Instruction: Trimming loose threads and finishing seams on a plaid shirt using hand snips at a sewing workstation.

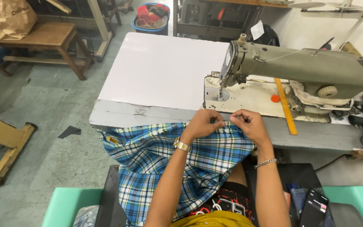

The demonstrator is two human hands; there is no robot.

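Head view, centre frame: left hand [201, 125] and right hand [248, 124] pinch the blue plaid cloth [156, 159] edge with narrowed fingertips, keeping it taut below the sewing machine [299, 69], cloth draped over the lap.

Both forearms reach forward side by side, bare to the elbow, converging until the hands nearly meet. The left hand [202, 125] curls knuckles-up, its fingers pinched together at the tips, while the right hand [250, 125] mirrors it just beside, thumb and fingertips closed in a fine pinch, wrist slightly bent.
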